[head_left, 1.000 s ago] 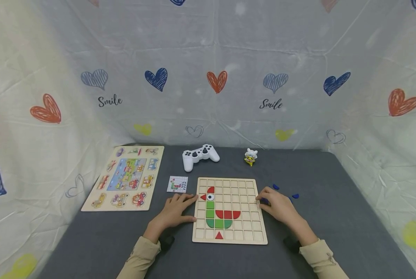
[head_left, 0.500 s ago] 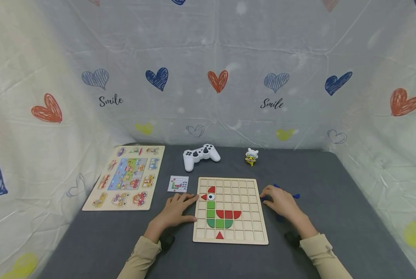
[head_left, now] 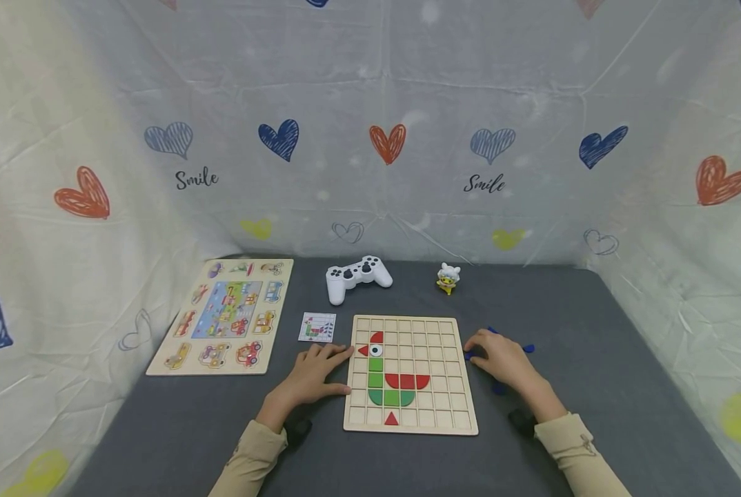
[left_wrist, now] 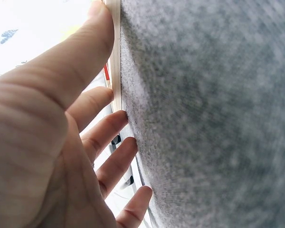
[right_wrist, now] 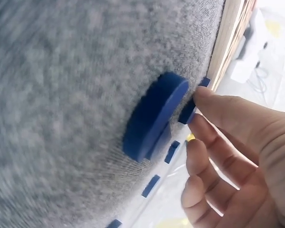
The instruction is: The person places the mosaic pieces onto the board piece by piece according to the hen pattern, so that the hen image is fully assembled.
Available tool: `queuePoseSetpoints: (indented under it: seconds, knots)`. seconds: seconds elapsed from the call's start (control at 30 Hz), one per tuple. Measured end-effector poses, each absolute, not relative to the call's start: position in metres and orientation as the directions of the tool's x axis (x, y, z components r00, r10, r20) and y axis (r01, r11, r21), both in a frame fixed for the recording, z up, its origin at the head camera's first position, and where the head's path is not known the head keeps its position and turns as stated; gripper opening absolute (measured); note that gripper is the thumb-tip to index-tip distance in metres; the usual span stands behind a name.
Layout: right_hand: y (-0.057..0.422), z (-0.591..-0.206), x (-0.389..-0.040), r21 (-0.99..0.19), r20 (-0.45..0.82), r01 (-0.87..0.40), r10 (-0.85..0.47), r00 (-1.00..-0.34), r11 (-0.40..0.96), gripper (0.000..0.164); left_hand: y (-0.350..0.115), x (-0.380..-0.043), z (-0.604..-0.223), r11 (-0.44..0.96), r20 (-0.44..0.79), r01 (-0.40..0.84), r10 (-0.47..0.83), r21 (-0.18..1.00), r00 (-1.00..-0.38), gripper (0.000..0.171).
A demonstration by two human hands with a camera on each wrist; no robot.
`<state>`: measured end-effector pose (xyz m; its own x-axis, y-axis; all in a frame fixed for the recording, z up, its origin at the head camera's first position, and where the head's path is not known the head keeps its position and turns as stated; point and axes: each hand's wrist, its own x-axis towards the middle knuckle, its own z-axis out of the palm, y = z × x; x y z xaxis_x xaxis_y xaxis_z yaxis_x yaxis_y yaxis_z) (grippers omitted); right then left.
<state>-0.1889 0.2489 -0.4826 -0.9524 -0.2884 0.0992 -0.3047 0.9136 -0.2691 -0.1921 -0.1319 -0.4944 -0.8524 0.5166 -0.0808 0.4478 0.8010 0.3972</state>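
Observation:
In the head view a wooden grid board lies in front of the person, with red and green pieces forming a bird around a round eye piece. My left hand rests at the board's left edge, fingers spread, thumb and index fingertips right at the rim. The left wrist view shows that thumb against the board's side. Just right of the board, my right hand pinches a small blue piece between thumb and index finger. Another blue piece with a curved edge lies close by on the cloth.
More blue pieces lie around the right hand. A small pattern card sits left of the board, and a vehicle puzzle board farther left. Behind stand a white game controller and a small figurine.
My right hand has moved slightly right, away from the board's right edge, and a blue piece near its wrist has come into view. The left hand stays at the board.

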Motion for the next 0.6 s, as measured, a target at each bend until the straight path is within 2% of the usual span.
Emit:
queuePoseSetpoints:
  seconds: [0.37, 0.6]
  knots:
    - [0.2504, -0.4804, -0.1876, -0.248, 0.075, -0.304, -0.295, -0.953, 0.920, 0.015, -0.1316, -0.1927, -0.4954, 0.805, -0.082, 0.454, 0.519, 0.383, -0.851, 0.078]
    - [0.2492, -0.4779, -0.1850, -0.251, 0.107, -0.323, -0.305, -0.946, 0.913, 0.014, -0.1318, -0.1925, -0.4952, 0.803, -0.078, 0.451, 0.516, 0.389, -0.853, 0.078]
